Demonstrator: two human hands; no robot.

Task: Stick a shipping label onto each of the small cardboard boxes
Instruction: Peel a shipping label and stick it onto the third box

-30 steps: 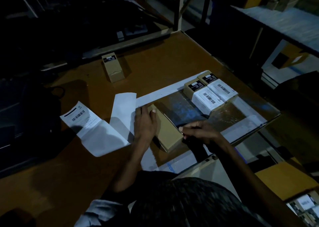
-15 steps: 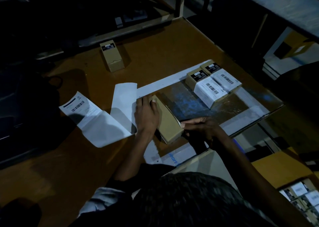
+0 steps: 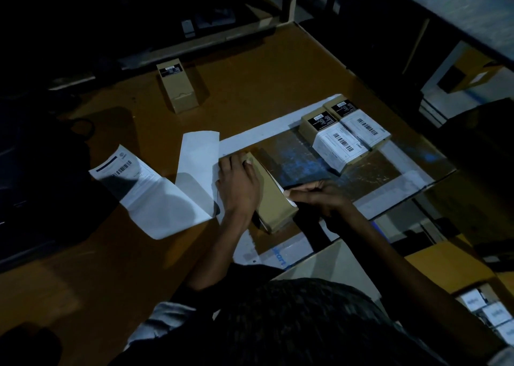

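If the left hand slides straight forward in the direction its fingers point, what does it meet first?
Probably the white paper strip just past the left hand, which rests on the cardboard box; depth is unclear.

On the brown table (image 3: pixel 250 68), the left hand (image 3: pixel 239 183) lies flat against a small cardboard box (image 3: pixel 274 198) while the right hand (image 3: pixel 319 196) presses a white label edge (image 3: pixel 288 197) against its side, two labelled boxes (image 3: pixel 345 133) lying beyond.

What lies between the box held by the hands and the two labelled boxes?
In the head view, only bare scuffed mat lies between the held box and the two labelled boxes.
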